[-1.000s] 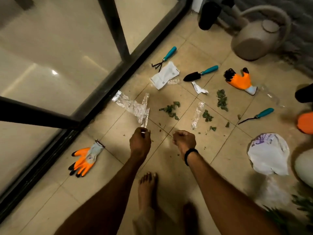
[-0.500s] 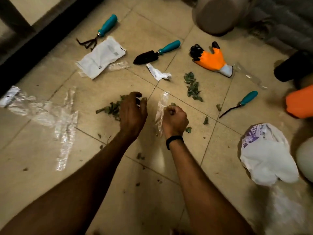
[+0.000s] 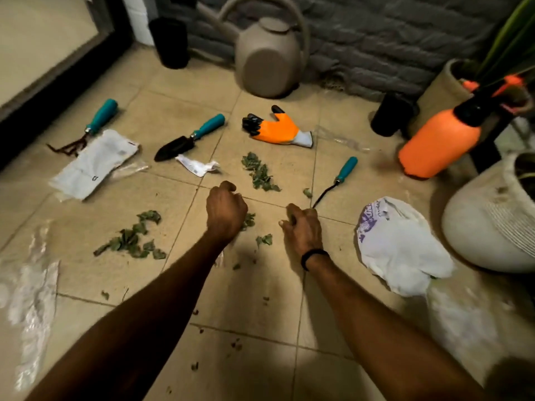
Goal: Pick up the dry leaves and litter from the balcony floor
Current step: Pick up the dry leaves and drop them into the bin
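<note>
Dry green leaves lie on the tiled floor in a far clump [image 3: 260,173], a left clump [image 3: 131,241] and a few scraps [image 3: 264,240] between my hands. My left hand [image 3: 225,211] is curled knuckles-up over a small leaf clump [image 3: 249,220]. A clear plastic strip [image 3: 219,260] pokes out under its wrist, and the hand seems to grip it. To the right, my right hand [image 3: 302,225] is curled just above the floor, with nothing visible in it. A crumpled paper scrap [image 3: 198,166] and a white packet [image 3: 94,164] lie further out.
Teal-handled tools [image 3: 189,138] [image 3: 337,178] [image 3: 86,130], an orange glove [image 3: 279,130], a watering can [image 3: 267,57], an orange sprayer [image 3: 440,140] and pots [image 3: 489,221] ring the spot. A white bag [image 3: 402,247] lies right, clear plastic sheeting [image 3: 31,290] left.
The view swung right and my hands shifted right, away from the left leaf clump. The clear strip that my right hand gripped now shows under my left wrist.
</note>
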`<state>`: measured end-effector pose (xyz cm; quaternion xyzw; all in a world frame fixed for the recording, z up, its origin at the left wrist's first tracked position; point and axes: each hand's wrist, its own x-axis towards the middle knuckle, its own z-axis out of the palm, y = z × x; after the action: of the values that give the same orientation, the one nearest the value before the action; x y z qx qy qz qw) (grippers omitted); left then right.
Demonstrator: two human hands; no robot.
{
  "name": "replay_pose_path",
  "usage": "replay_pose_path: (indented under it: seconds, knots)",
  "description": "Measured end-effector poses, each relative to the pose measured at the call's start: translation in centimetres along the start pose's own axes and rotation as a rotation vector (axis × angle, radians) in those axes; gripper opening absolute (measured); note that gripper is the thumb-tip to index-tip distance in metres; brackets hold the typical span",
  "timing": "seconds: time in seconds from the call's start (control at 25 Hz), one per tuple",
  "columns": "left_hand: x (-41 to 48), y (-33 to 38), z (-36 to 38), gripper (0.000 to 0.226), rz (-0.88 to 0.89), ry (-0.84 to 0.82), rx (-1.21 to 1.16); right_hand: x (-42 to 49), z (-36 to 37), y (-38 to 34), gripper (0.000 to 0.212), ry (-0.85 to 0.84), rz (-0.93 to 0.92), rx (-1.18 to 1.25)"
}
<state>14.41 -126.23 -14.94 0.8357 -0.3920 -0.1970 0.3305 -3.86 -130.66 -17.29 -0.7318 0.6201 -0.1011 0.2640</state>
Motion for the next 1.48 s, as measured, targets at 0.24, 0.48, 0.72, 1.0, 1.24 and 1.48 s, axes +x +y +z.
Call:
replay_pose_path:
  seconds: [0.24,0.48,0.72,1.0,1.24,1.48]
  knots:
    - [2.2,2.0,-1.9,0.034,0.048,-0.044,0.061,4.3,-3.5,-2.6,0.025,0.048,0.004,-0.12]
    - [2.8,0.0,-4.6,0.054,0.178,-0.237,0.412,8.7,-3.9,-2.2,0.028,-0.039,0.025,-0.304]
    - [3.0,-1.8,-3.3,0.075,0.31,-0.456,0.481,6.1,-2.5,-3.6,0.009,-0.048,0.053,0.006]
    - [1.1,-2.8,-0.7,0.008,0.424,-0.367,0.444,-0.4,-0.4,-4.3,0.022,-0.325,-0.151,-0.171]
    - [1.2,-3.2,-1.7,0.015,0.206,-0.361,0.139,-3.0,0.2,-3.5,0.061,-0.238,-0.096,-0.177]
    - [0.3,-2.2,-3.4,0.016,-0.332,-0.613,-0.895,-2.4,1.6,-3.6,0.028,-0.219,-0.251,-0.217]
